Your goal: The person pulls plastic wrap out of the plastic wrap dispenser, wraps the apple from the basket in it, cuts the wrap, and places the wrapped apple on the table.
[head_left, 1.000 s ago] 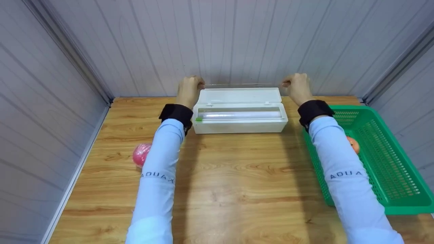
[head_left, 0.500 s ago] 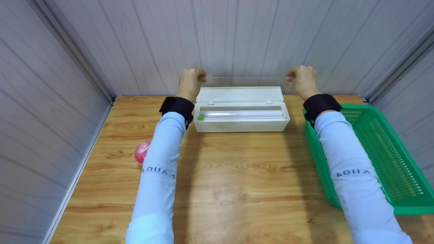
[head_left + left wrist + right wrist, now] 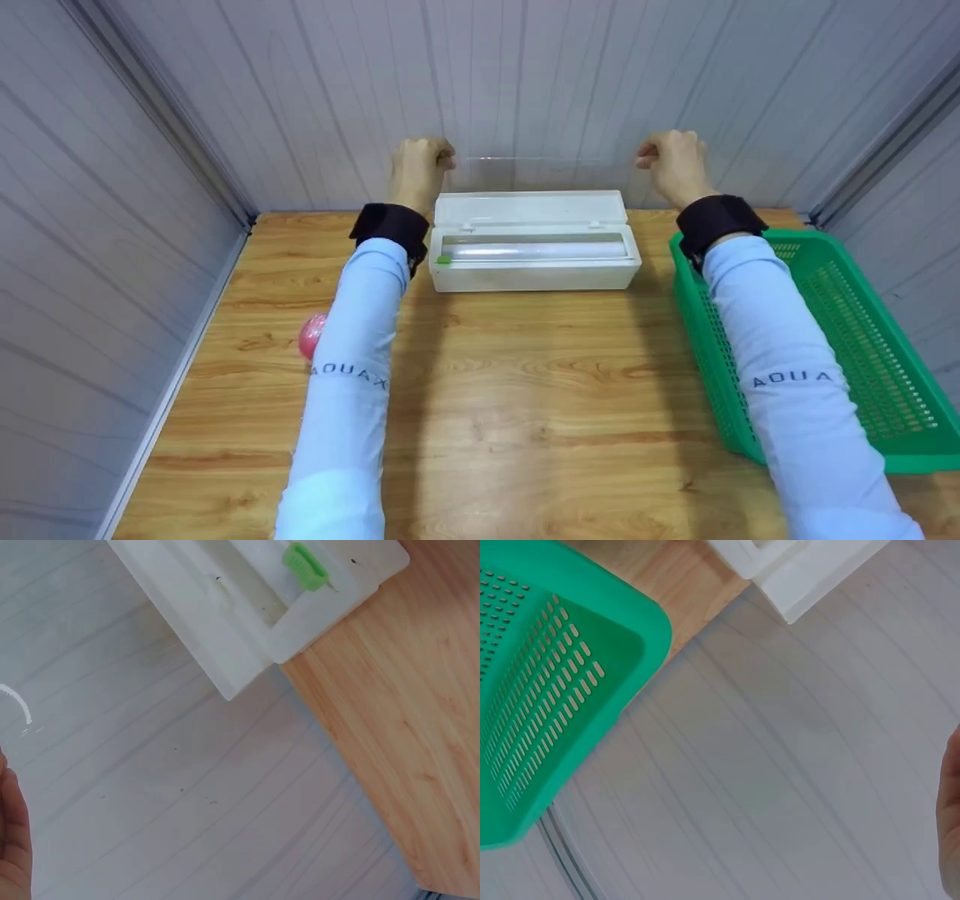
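Clear cling film point(image 3: 525, 159) shows as a faint, glinting edge stretched between the two hands, above a white cling film box point(image 3: 534, 280). The left hand point(image 3: 418, 169) pinches the film's left end with curled fingers. At the other end, the right hand point(image 3: 677, 166) pinches it the same way. Inside the box, whose lid point(image 3: 529, 208) is tipped back, lies the film roll point(image 3: 540, 250). A green slider cutter point(image 3: 443, 259) sits at the left of its front edge. In the left wrist view, a shiny curl of film point(image 3: 19, 705) is near the hand point(image 3: 13, 832).
A green perforated basket point(image 3: 874, 300) stands on the right of the wooden table point(image 3: 517, 420), partly beneath the right forearm. On the left, a shiny pink ball-like thing point(image 3: 310, 337) is partly hidden by the left sleeve. Panel walls point(image 3: 517, 82) rise behind and at both sides.
Both hands have moved up and away from the box, and the film's edge has risen with them. An orange round thing seen in the basket is now hidden by the right forearm.
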Motion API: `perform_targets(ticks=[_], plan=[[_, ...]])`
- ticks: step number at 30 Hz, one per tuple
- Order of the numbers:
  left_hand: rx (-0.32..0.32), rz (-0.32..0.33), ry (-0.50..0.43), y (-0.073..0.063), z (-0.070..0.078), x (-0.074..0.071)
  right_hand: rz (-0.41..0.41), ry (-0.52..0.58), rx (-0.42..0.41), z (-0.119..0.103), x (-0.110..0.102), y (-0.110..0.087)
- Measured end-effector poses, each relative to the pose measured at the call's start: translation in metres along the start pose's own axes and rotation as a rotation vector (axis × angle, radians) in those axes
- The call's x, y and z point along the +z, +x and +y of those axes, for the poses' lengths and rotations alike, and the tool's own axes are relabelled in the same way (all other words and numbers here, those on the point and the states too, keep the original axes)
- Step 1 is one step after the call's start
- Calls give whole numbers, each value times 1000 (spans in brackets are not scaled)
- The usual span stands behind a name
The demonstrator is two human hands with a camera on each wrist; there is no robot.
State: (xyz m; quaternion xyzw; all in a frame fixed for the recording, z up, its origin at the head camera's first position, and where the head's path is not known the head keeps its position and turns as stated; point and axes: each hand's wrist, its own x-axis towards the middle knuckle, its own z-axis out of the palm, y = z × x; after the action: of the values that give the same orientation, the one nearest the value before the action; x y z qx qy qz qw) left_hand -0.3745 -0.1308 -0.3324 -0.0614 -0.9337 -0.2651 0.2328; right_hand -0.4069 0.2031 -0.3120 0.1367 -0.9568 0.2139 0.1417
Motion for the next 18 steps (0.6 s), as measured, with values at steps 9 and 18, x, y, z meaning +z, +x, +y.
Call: perform_targets(ticks=[9, 18], plan=[[2, -4, 5, 5, 9, -7, -5, -2, 3, -2, -13, 1], [-5, -5, 18, 14, 16, -14, 11, -8, 9, -6, -22, 4]])
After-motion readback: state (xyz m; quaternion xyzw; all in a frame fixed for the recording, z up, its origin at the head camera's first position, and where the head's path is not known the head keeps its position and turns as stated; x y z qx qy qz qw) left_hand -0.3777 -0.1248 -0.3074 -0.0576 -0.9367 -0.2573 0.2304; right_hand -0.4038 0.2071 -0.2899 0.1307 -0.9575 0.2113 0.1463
